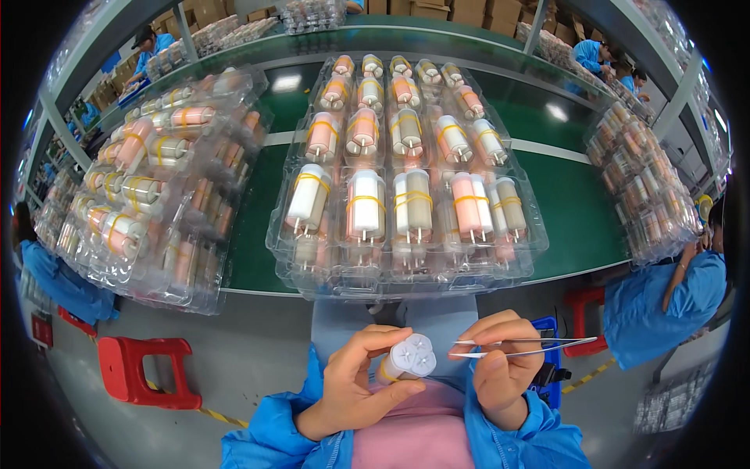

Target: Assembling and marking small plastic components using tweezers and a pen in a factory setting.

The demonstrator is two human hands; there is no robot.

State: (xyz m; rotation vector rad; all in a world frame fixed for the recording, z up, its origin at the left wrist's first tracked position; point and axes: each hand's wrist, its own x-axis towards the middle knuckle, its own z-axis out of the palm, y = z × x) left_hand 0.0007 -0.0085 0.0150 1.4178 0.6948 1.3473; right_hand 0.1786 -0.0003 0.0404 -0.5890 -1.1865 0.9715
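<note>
The left hand (348,391) is clamping on a bundle (411,356) of tubes, its thumb lying along the near side and its fingers wrapping the far side. The bundle is sitting between the thumb and fingertips, to the right of the palm, with three pale round caps (419,362) facing up toward the view. A yellow band (385,371) is circling the tubes below the caps. The right hand (505,366) is closing on tweezers (558,345), pinching them between thumb and fingers. Their two white tips (466,356) are standing apart and pointing left toward the bundle, near it but not touching. The joined end is extending to the right, past the hand.

Both hands are working in front of the person's pink top (410,430), short of the green surface (262,234). On that surface, a middle stack (344,285) of clear trays is holding more banded tubes. Other stacks are standing to its left (180,293) and right (660,246). A red stool (117,371) is standing on the floor at left.
</note>
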